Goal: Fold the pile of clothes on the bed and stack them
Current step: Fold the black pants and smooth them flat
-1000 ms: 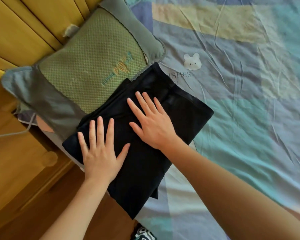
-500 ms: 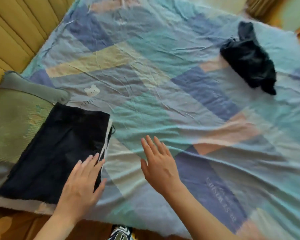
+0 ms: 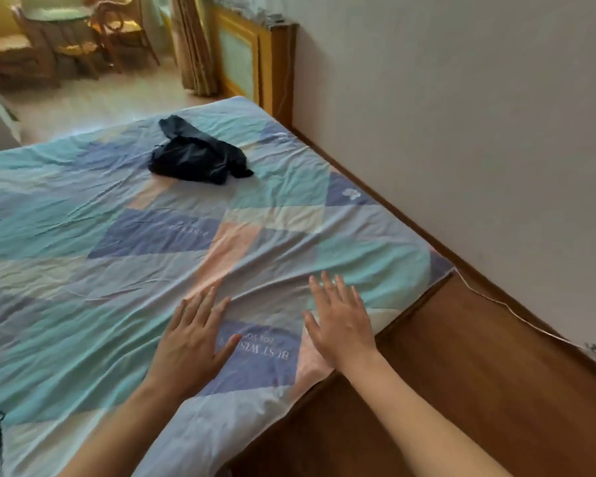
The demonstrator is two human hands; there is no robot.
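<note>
Your left hand [image 3: 190, 342] and right hand [image 3: 341, 325] hover flat, fingers spread, holding nothing, over the bed [image 3: 66, 235]. The dark crumpled clothes [image 3: 197, 158] lie well apart, at its far end.

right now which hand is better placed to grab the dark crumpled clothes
Left, marginally: the dark clothes lie far across the bed, more in line with the left hand than the right hand. Both are open and empty.

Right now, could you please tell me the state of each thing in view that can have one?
Dark garment: unfolded, crumpled in a heap on the far part of the bed.
Bed sheet: spread over the bed, wrinkled.
Left hand: open, fingers spread, empty, over the sheet.
Right hand: open, fingers spread, empty, near the bed's corner.
Curtain: drawn aside, bunched.
</note>
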